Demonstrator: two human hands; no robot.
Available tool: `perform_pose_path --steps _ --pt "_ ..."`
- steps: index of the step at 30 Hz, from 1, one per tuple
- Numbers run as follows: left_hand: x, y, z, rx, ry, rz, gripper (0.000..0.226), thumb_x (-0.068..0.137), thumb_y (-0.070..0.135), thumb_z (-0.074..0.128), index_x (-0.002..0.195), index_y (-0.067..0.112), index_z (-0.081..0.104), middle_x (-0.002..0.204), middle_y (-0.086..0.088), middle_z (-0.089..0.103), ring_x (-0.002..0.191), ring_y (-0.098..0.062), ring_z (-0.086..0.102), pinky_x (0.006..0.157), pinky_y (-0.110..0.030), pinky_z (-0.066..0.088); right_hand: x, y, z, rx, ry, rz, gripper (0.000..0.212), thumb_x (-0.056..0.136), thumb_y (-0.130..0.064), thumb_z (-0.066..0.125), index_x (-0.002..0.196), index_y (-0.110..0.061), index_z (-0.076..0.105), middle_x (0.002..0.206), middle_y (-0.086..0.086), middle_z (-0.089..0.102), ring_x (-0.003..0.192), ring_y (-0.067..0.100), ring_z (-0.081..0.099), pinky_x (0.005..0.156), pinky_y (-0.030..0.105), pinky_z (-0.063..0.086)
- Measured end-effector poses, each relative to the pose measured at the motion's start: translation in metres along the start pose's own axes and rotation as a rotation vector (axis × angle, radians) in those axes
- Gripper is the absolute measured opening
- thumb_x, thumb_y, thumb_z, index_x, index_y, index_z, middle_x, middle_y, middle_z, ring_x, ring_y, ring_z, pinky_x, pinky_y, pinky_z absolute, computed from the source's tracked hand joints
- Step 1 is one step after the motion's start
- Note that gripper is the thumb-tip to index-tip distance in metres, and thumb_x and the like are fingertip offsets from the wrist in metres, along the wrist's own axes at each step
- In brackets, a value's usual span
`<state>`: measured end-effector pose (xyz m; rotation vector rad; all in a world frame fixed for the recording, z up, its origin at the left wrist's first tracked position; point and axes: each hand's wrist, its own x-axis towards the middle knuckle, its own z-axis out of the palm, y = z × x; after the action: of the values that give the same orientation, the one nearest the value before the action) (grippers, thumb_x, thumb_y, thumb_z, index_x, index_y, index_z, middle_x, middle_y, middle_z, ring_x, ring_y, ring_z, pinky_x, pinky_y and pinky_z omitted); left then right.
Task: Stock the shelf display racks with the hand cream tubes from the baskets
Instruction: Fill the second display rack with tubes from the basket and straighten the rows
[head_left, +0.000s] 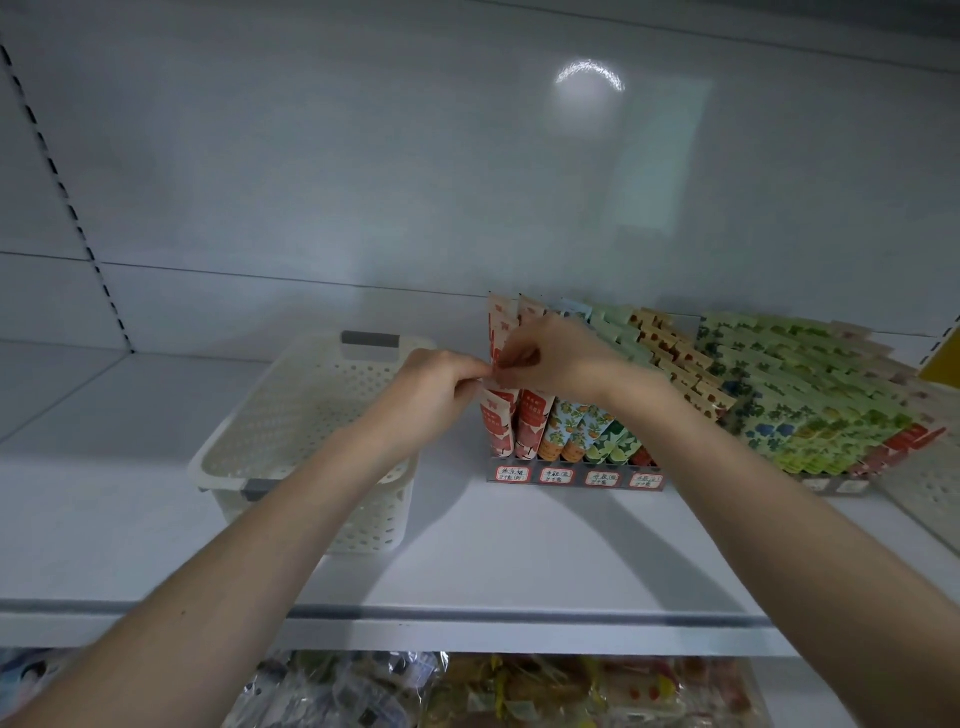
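Tube (500, 421), red, pinched at top edge by curled fingertips of left hand (439, 387) and right hand (563, 358); stands in leftmost row of rack (576, 477). Basket (291, 415) left of grip. White shelf (519, 551) beneath, glossy panel (415, 182) behind.

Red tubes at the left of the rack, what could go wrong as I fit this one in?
The left hand and right hand both pinch a red tube in a tightly packed row. Forcing it could crease it or tip the tubes behind it. The right wrist also lies over the orange-patterned tubes in the next row and could knock them askew.
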<state>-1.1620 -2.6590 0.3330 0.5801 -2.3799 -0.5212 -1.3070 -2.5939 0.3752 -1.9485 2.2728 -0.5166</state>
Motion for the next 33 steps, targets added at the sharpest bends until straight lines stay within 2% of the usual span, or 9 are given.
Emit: perform_pose_path --steps 3,9,13,15,20,24,27,33 --pt "0.000 -0.001 0.001 0.033 -0.007 0.007 0.022 0.090 0.001 0.054 0.105 0.002 0.070 0.100 -0.016 0.070 0.092 -0.027 0.064 0.067 -0.015 0.035 0.001 -0.001 0.003 -0.081 0.051 0.026 0.016 0.088 -0.020 0.061 0.101 -0.015 0.069 0.103 0.000 0.066 0.097 0.018 0.061 0.083 0.031 0.049" --pt "0.000 0.000 0.001 0.014 0.003 0.041 0.017 0.085 -0.003 0.060 0.094 0.000 0.073 0.096 -0.014 0.071 0.089 -0.025 0.065 0.068 -0.003 0.032 0.009 0.001 0.008 -0.247 0.181 0.067 0.021 0.093 -0.017 0.050 0.109 -0.015 0.064 0.113 0.005 0.064 0.103 0.023 0.059 0.071 0.028 0.041" --pt "0.002 -0.001 0.002 0.012 -0.012 0.033 0.016 0.087 0.001 0.060 0.096 0.002 0.073 0.098 -0.012 0.071 0.086 -0.017 0.062 0.067 0.001 0.031 0.014 0.000 0.009 -0.266 0.199 0.078 0.022 0.093 -0.014 0.049 0.109 -0.014 0.065 0.115 0.006 0.063 0.104 0.023 0.059 0.073 0.028 0.042" --pt "0.003 -0.001 0.003 0.006 -0.013 0.026 0.016 0.087 0.002 0.060 0.096 0.002 0.073 0.098 -0.012 0.072 0.085 -0.015 0.061 0.067 -0.002 0.033 0.015 0.000 0.010 -0.290 0.202 0.081 0.022 0.094 -0.014 0.049 0.108 -0.015 0.065 0.115 0.006 0.062 0.104 0.023 0.059 0.073 0.027 0.043" --pt "0.005 -0.001 0.006 0.006 -0.007 0.019 0.016 0.087 0.002 0.059 0.096 0.001 0.072 0.099 -0.014 0.071 0.092 -0.026 0.064 0.068 -0.006 0.032 0.014 0.003 0.010 -0.294 0.179 0.088 0.021 0.093 -0.015 0.050 0.106 -0.016 0.066 0.113 0.005 0.063 0.103 0.023 0.059 0.071 0.027 0.041" --pt "0.009 -0.003 0.008 0.036 0.002 0.036 0.016 0.086 0.002 0.061 0.097 0.000 0.072 0.099 -0.018 0.069 0.094 -0.031 0.063 0.071 -0.013 0.032 0.011 0.006 0.004 -0.137 0.176 0.079 0.019 0.090 -0.014 0.054 0.099 -0.008 0.069 0.104 0.007 0.067 0.096 0.023 0.062 0.080 0.035 0.050" --pt "0.016 -0.004 0.009 0.069 -0.024 0.051 0.018 0.087 0.002 0.059 0.100 0.000 0.071 0.102 -0.020 0.068 0.096 -0.032 0.062 0.071 -0.016 0.031 0.002 0.009 -0.004 -0.006 0.228 0.090 0.020 0.090 -0.016 0.056 0.104 -0.009 0.069 0.106 0.005 0.067 0.097 0.021 0.062 0.088 0.038 0.048" --pt "0.033 -0.008 0.014 0.112 -0.096 0.039 0.021 0.091 0.006 0.055 0.106 0.002 0.070 0.105 -0.016 0.067 0.100 -0.030 0.060 0.081 -0.026 0.040 -0.021 0.024 -0.008 -0.002 0.240 0.121 0.020 0.092 -0.022 0.056 0.102 -0.012 0.070 0.101 0.002 0.069 0.090 0.018 0.063 0.086 0.036 0.051"
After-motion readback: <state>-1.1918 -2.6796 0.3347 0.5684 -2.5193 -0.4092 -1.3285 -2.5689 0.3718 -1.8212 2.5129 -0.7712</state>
